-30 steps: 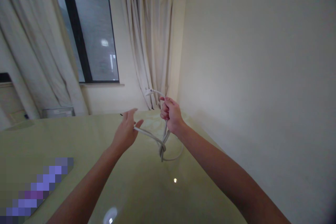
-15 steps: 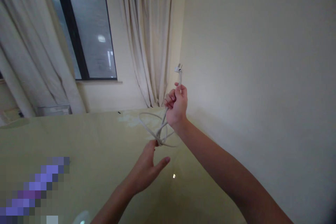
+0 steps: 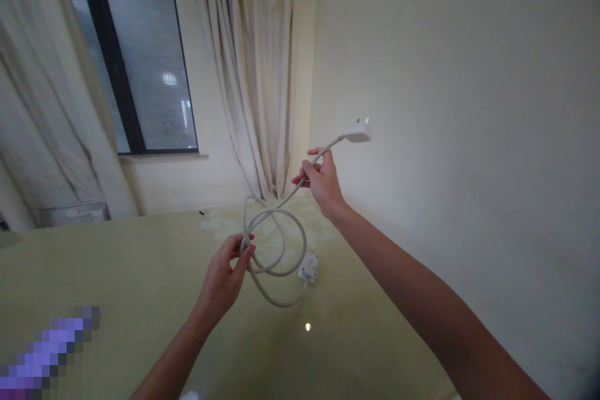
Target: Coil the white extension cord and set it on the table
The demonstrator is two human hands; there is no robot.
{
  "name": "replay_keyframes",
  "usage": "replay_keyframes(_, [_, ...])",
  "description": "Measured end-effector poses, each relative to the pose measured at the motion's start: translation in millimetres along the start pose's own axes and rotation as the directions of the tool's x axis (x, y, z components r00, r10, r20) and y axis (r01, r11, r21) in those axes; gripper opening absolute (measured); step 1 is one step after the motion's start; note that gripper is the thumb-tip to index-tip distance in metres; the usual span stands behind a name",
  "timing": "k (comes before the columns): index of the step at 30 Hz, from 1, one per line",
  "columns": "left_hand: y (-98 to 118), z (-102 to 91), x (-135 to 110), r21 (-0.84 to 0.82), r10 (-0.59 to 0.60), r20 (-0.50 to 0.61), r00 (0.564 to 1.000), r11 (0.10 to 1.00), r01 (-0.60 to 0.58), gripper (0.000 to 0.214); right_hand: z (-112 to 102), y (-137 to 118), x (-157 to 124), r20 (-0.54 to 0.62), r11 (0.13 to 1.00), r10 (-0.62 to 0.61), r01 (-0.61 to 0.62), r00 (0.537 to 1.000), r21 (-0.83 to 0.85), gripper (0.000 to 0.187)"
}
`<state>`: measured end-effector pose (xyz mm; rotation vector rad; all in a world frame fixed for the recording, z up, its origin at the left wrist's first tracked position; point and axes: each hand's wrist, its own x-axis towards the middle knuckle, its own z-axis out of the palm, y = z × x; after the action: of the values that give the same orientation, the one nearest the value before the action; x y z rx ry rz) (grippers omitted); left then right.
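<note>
A white power cord (image 3: 304,231) hangs in loose loops between my hands. My left hand (image 3: 227,272) pinches the bundled side of the loops between thumb and fingers. Farther up and to the right, my right hand (image 3: 322,181) grips the cord a short way below its plug, with fingertips and thumb closed on it. The white plug (image 3: 359,132) sticks out to the right with its metal pins upward. At the cord's other end is a white block (image 3: 308,267), seen low behind the loops; whether it rests on the table, I cannot tell.
A glossy yellowish-green table (image 3: 154,275) lies under my hands. A bare wall (image 3: 450,137) rises close on the right. Behind the table are cream curtains (image 3: 262,75) and a dark-framed window (image 3: 145,56). A small dark object (image 3: 201,213) lies near the far edge.
My left hand has closed on the loops and moved left and up. The loops have opened out, the plug has swung right, and the white block has come into view.
</note>
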<state>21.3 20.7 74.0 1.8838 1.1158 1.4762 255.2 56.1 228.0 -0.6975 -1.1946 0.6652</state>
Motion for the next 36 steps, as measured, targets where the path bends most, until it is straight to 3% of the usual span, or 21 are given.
replay_keyframes(3, [-6.0,-14.1,6.2,0.034,0.020,0.040,0.999,0.999,-0.022,0.032,-13.3,7.9,-4.0,-0.027,0.992,0.119,-0.121,0.992,-0.049,0.022])
replay_keyframes(7, [0.3,-18.3,12.4,0.110,0.039,0.055,0.998,0.993,-0.045,0.032,-18.3,15.7,-9.8,-0.065,0.973,0.230,-0.228,0.971,0.046,0.035])
replay_keyframes(12, [7.5,-12.4,20.4,0.265,0.152,0.098,0.983,0.948,-0.174,0.029,-23.3,20.0,-16.8,0.104,0.947,0.282,-0.294,0.954,0.130,0.038])
replay_keyframes(14, [3.3,-12.4,23.4,0.330,0.187,0.074,0.980,0.922,-0.201,0.027,-30.7,21.8,-17.9,0.103,0.931,0.323,-0.335,0.941,0.144,0.038])
replay_keyframes(17, [-5.5,-14.2,29.1,0.427,0.227,0.033,0.973,0.877,-0.219,0.029,-41.9,30.8,-19.2,-0.100,0.878,0.409,-0.362,0.907,0.312,0.037])
replay_keyframes(19, [-9.5,-15.0,34.5,0.480,0.205,0.020,0.979,0.857,-0.189,0.033,-44.9,41.6,-22.3,-0.259,0.848,0.435,-0.297,0.862,0.438,0.033])
replay_keyframes(22, [-12.1,-14.4,43.3,0.548,0.144,-0.027,0.989,0.830,-0.106,0.032,-41.4,58.2,-31.9,-0.354,0.873,0.343,-0.157,0.870,0.461,0.034])
replay_keyframes(25, [-14.3,-13.4,48.9,0.537,0.161,-0.081,0.984,0.838,-0.093,0.024,-34.7,65.3,-42.6,-0.271,0.921,0.193,-0.079,0.943,0.381,0.042])
replay_keyframes(29, [-15.3,-14.9,50.6,0.493,0.306,-0.036,0.951,0.833,-0.250,0.020,-31.3,59.9,-48.0,-0.118,0.947,0.129,-0.086,0.985,0.310,0.044])
replay_keyframes(32, [-10.1,-22.1,52.4,0.503,0.325,0.006,0.946,0.816,-0.284,0.021,-33.6,56.3,-44.7,-0.036,0.907,0.208,-0.179,0.978,0.382,0.040])
replay_keyframes(36, [0.5,-36.1,55.5,0.358,0.101,0.208,0.973,0.918,-0.172,0.023,-37.6,57.0,-39.3,-0.151,0.797,0.403,-0.265,0.903,0.542,0.041])
